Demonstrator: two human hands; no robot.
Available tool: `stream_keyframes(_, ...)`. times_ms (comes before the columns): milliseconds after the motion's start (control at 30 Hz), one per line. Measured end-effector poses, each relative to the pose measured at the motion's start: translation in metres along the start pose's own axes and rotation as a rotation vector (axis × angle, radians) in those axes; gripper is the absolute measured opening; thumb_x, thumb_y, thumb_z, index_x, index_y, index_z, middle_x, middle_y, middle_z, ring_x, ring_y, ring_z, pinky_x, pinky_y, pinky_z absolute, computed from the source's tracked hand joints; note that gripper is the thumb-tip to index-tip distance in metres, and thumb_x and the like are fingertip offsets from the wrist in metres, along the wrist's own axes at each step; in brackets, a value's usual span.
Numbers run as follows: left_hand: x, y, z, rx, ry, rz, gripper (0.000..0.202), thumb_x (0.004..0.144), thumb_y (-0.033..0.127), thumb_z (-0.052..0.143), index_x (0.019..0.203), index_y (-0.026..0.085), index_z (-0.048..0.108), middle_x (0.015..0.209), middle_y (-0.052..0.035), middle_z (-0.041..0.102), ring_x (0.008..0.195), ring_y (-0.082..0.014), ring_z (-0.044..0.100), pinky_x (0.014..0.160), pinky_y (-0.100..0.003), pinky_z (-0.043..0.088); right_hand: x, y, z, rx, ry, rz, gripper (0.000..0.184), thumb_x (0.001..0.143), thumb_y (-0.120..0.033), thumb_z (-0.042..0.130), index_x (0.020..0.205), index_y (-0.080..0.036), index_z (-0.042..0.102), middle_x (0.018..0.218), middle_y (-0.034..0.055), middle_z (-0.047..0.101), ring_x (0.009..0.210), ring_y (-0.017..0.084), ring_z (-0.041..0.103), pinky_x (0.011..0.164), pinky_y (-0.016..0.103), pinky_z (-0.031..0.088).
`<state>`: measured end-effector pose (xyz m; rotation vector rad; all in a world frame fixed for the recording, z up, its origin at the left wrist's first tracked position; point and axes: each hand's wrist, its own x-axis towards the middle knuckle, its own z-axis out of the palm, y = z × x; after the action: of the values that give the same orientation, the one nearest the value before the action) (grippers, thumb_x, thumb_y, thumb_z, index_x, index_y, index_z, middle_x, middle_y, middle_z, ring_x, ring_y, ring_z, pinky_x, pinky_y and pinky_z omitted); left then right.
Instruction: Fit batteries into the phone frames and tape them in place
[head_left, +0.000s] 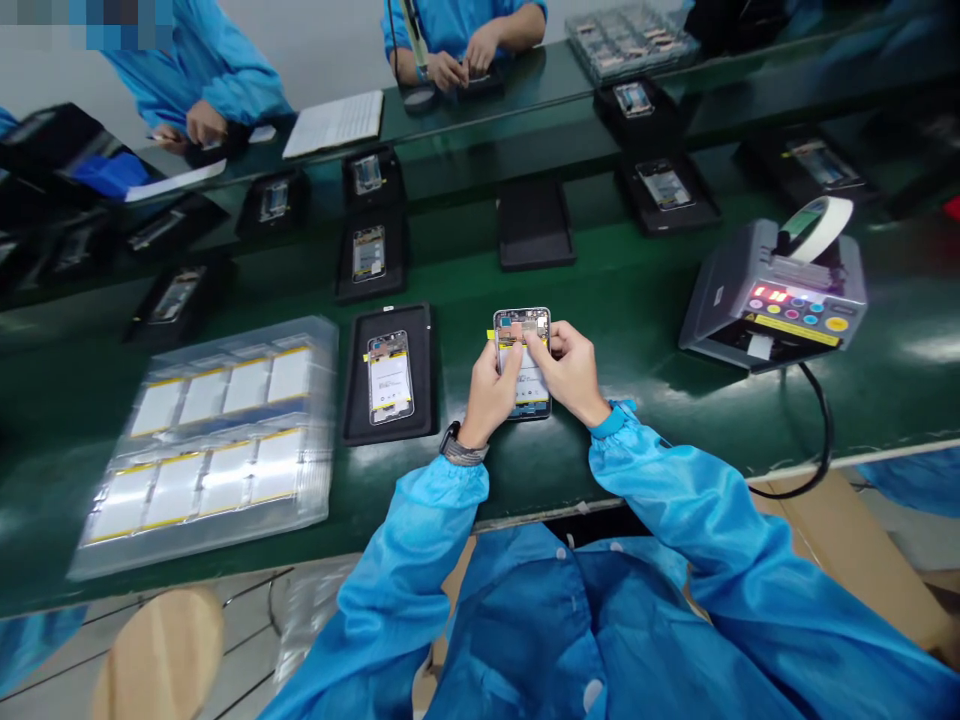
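An opened smartphone with bare circuit board and a white battery lies in front of me, upright to my view. My left hand grips its left edge, thumb laid over the upper part of the battery. From the right side my right hand holds the same phone, its thumb pressing near the circuit board; both thumb tips nearly meet there. What the thumbs cover is hidden. Just to the left, a second opened phone rests in a black tray. Further left is a clear plastic tray of white batteries.
A grey tape dispenser with a roll of tape stands at the right, its cable hanging over the table edge. Beyond the phone lies a black tray. More trays with phones line the raised belt. Two co-workers in blue sleeves sit opposite.
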<state>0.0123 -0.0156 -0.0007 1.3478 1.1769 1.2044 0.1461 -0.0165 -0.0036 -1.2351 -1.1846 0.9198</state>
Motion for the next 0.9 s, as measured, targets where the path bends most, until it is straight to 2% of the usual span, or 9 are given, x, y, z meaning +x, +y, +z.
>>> stream_keyframes(167,0.001,-0.004,-0.003,-0.020,-0.052,-0.037,0.038,0.089,0.050,0.072,0.105,0.016,0.068,0.096,-0.0074,0.072,0.082,-0.0197,0.067,0.070,-0.027,0.054,0.005,0.005,-0.001,-0.026,0.016,0.010,0.039,0.088,-0.059,0.070,0.085,-0.021,0.060,0.069,0.0001,0.066,0.059,0.015,0.057,0.055,0.026,0.040)
stream_keyframes(300,0.004,-0.005,-0.003,-0.210,-0.141,-0.112,0.050,0.077,0.047,0.083,0.114,0.016,0.067,0.111,-0.0111,0.074,0.095,-0.0243,0.072,0.081,-0.033,0.059,0.013,0.009,-0.003,-0.097,0.008,0.003,0.036,0.091,-0.057,0.065,0.089,-0.022,0.063,0.074,0.0016,0.070,0.066,0.017,0.064,0.059,0.026,0.045)
stream_keyframes(400,0.007,-0.005,-0.004,-0.349,-0.128,-0.212,0.054,0.072,0.045,0.088,0.112,0.014,0.069,0.114,-0.0132,0.076,0.100,-0.0269,0.074,0.087,-0.038,0.060,0.015,-0.001,-0.019,-0.170,0.062,0.010,0.036,0.092,-0.058,0.064,0.089,-0.022,0.064,0.067,0.0007,0.067,0.062,0.016,0.063,0.058,0.026,0.046)
stream_keyframes(467,0.010,-0.006,-0.006,-0.434,-0.085,-0.301,0.054,0.069,0.043,0.090,0.110,0.013,0.070,0.109,-0.0135,0.077,0.100,-0.0283,0.075,0.088,-0.041,0.061,0.007,-0.017,-0.042,-0.166,0.143,0.009,0.037,0.090,-0.057,0.067,0.087,-0.021,0.064,0.064,0.0012,0.066,0.058,0.016,0.062,0.056,0.026,0.047)
stream_keyframes(567,0.015,-0.007,-0.008,-0.551,0.014,-0.395,0.047,0.069,0.034,0.091,0.106,0.011,0.071,0.102,-0.0130,0.079,0.100,-0.0296,0.076,0.092,-0.044,0.062,-0.019,-0.042,-0.100,-0.173,0.323,0.002,0.037,0.084,-0.054,0.075,0.083,-0.017,0.066,0.063,0.0033,0.067,0.055,0.016,0.063,0.052,0.026,0.049)
stream_keyframes(667,0.019,-0.006,-0.008,-0.604,0.106,-0.435,0.032,0.074,0.021,0.086,0.101,0.010,0.072,0.099,-0.0126,0.080,0.102,-0.0291,0.076,0.096,-0.045,0.061,-0.042,-0.055,-0.167,-0.250,0.707,-0.031,0.037,0.077,-0.050,0.080,0.079,-0.016,0.068,0.060,0.0029,0.067,0.048,0.014,0.059,0.045,0.023,0.046)
stream_keyframes(700,0.019,-0.005,-0.008,-0.609,0.123,-0.440,0.027,0.076,0.018,0.084,0.099,0.010,0.072,0.098,-0.0125,0.080,0.103,-0.0289,0.076,0.097,-0.045,0.061,-0.047,-0.055,-0.186,-0.270,0.784,-0.018,0.036,0.075,-0.049,0.082,0.078,-0.015,0.069,0.059,0.0032,0.066,0.046,0.013,0.058,0.043,0.022,0.044)
stream_keyframes(800,0.018,-0.003,-0.006,-0.609,0.142,-0.438,0.018,0.081,0.012,0.078,0.098,0.009,0.072,0.096,-0.0118,0.080,0.104,-0.0282,0.076,0.099,-0.045,0.060,-0.052,-0.049,-0.222,-0.251,0.786,0.118,0.033,0.068,-0.043,0.085,0.072,-0.013,0.070,0.057,0.0049,0.066,0.041,0.012,0.057,0.037,0.020,0.039)
stream_keyframes(900,0.017,-0.003,-0.004,-0.597,0.139,-0.443,0.016,0.084,0.009,0.074,0.101,0.009,0.072,0.096,-0.0110,0.080,0.104,-0.0273,0.077,0.099,-0.045,0.060,-0.048,-0.041,-0.228,-0.160,0.725,0.218,0.031,0.064,-0.038,0.085,0.067,-0.012,0.069,0.055,0.0061,0.066,0.040,0.012,0.057,0.036,0.019,0.038)
